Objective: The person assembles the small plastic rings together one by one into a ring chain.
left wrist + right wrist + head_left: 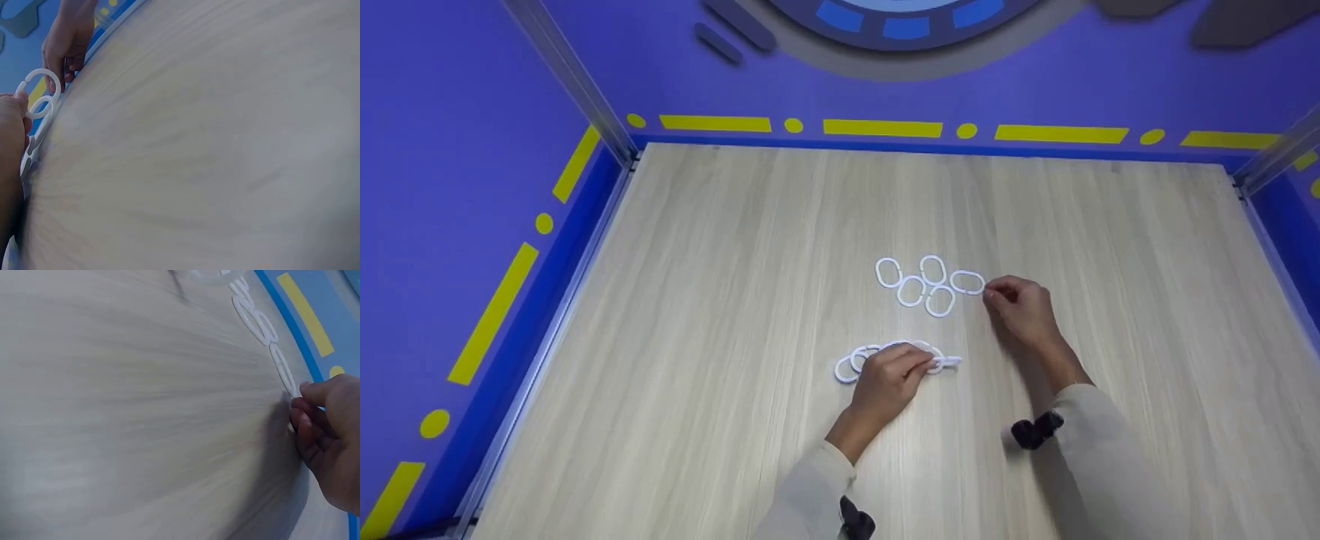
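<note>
My left hand [889, 379] pinches a white oval plastic ring [56, 79] that has a small gap in its loop. This ring belongs to a linked chain of such rings [845, 370], which trails to the left under the hand and is partly hidden by it. At the chain's right end one ring [952, 361] shows almost edge-on. Farther back, my right hand [1024, 307] has thumb and forefinger at the right end of a loose white oval ring [967, 282], pinching its tip low over the table.
Several more white oval rings [911, 291] lie flat in a loose cluster left of the right hand. The light wood table [697, 300] is bordered by blue panels [472, 150] with yellow marks at the left and back. Black wrist cameras [1037, 430] sit by both sleeves.
</note>
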A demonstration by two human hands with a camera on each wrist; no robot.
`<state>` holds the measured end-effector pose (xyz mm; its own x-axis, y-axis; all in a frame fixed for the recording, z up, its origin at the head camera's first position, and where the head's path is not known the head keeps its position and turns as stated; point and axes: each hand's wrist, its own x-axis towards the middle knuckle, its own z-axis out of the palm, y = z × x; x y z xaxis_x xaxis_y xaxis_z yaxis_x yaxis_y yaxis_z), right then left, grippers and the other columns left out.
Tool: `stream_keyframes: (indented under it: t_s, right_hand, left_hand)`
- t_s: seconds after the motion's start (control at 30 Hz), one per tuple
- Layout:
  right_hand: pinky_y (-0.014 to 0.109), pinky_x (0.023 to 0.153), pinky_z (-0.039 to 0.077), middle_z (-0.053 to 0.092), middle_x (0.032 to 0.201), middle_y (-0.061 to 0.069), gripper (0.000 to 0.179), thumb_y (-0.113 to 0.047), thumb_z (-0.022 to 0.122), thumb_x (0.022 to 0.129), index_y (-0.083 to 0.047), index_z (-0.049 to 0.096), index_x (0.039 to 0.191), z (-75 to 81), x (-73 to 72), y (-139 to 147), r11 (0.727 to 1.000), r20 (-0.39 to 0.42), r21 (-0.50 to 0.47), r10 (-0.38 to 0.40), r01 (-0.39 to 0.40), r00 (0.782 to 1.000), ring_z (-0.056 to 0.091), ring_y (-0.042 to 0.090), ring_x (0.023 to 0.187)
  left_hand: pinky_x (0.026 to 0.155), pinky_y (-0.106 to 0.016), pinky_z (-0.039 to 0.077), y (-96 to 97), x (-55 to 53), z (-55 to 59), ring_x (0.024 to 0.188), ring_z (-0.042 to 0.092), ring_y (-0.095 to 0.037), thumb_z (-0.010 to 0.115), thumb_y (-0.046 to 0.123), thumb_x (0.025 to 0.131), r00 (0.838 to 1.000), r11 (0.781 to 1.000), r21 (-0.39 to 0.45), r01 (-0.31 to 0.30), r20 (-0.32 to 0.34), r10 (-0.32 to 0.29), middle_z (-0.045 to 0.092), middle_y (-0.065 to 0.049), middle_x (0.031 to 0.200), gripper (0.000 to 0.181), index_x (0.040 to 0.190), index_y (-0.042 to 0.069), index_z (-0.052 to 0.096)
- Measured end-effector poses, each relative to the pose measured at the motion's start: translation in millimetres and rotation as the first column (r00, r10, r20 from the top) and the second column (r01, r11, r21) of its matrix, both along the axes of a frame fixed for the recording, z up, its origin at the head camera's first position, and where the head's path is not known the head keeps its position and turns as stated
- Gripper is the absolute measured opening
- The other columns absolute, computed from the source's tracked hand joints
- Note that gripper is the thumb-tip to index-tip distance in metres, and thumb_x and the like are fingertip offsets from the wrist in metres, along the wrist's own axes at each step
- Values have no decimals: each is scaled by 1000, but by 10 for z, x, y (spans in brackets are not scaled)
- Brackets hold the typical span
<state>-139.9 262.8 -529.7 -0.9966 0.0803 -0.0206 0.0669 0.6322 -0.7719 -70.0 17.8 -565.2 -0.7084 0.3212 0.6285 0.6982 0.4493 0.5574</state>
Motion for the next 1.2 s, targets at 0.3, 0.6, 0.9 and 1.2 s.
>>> stream_keyframes:
  t_s: [0.3, 0.6, 0.9, 1.2]
  right_hand:
    - [20, 71, 42, 67, 100, 22, 12, 1, 63, 95, 6, 70, 104, 70, -192, -23, 992, 14, 119, 38, -39, 999, 58, 24, 87]
    - [36, 81, 46, 62, 106, 21, 20, -5, 62, 98, 4, 66, 115, 131, -280, -53, 983, 105, 163, 69, -86, 992, 57, 29, 95]
    - [36, 76, 50, 61, 102, 18, 8, -2, 67, 95, 2, 70, 101, 147, -304, -78, 959, 121, 232, 137, -162, 983, 59, 26, 89]
    - [29, 72, 48, 64, 96, 15, 7, -5, 64, 98, 2, 65, 100, 98, -176, -33, 958, 169, 188, 187, -218, 968, 56, 23, 86]
  left_hand:
    - [78, -20, 58, -8, -2, 10, 84, 75, -11, 77, 11, 89, 1000, 1000, -17, 12, 9, -12, 78, 0, 87, 5, 92, 8, 80]
    - [77, -20, 58, 2, -12, 7, 83, 75, -10, 76, 11, 90, 1000, 999, -33, 28, -2, -28, 78, 1, 86, 4, 91, 9, 80]
    - [79, -21, 58, -11, -8, 5, 85, 75, -11, 76, 11, 90, 1000, 999, -39, 20, 17, -20, 78, 0, 88, 5, 93, 9, 80]
    - [80, -20, 58, -29, 11, -5, 86, 75, -11, 76, 13, 91, 1000, 999, -34, 6, 3, -6, 78, 0, 89, 6, 94, 9, 79]
